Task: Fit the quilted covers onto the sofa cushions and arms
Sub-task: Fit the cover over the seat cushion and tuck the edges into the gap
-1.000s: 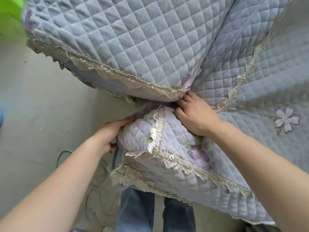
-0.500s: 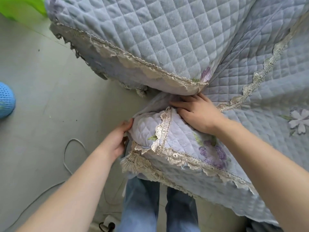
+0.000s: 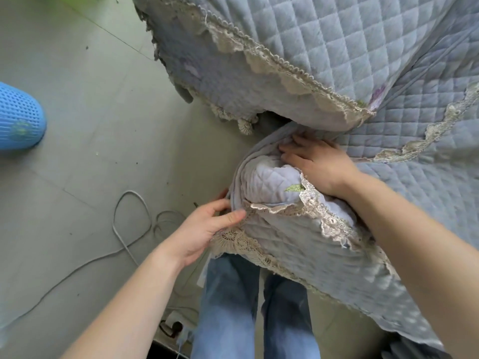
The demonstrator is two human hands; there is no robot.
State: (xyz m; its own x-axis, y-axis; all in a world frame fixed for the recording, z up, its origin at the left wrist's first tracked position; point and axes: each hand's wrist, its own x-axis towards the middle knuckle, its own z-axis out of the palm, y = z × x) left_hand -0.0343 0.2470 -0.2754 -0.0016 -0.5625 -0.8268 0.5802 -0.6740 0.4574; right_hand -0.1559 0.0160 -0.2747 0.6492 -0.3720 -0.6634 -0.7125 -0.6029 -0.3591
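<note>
Grey-blue quilted cover [image 3: 298,244] with cream lace trim [image 3: 326,218], bunched over sofa cushion corner

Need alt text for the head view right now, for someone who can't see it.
The left hand pinches the edge of a lace-trimmed quilted cover at a cushion corner, while the right hand presses flat on top. A grey cable loops on the floor.
</note>
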